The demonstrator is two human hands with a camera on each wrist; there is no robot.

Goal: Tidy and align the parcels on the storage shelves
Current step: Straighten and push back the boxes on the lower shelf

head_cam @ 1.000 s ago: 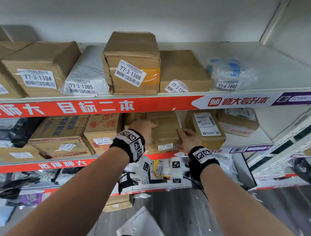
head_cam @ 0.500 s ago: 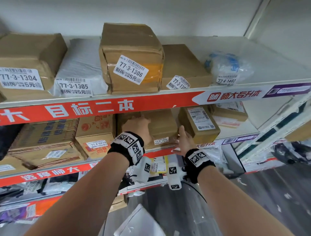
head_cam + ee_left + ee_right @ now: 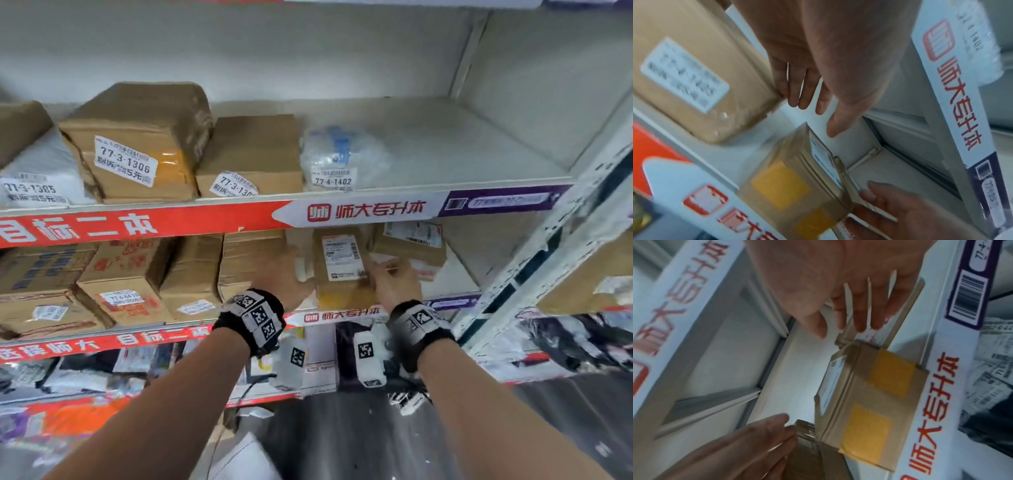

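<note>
Both hands have shifted right from the taped carton — now flanking the yellow-taped box [image 3: 337, 270] on the middle shelf [image 3: 455, 274].
Left hand [image 3: 286, 274] with straight fingers at its left side, right hand [image 3: 394, 277] likewise spread at its right; box long axis runs near-to-far — right hand nearer.

Pale grey back wall [image 3: 308, 51] across the upper frame, evenly lit. White metal upright [image 3: 561, 246] slants down the right side. Dark grey wood-grain floor [image 3: 359, 445] at lower centre, flecked with white scraps.
</note>
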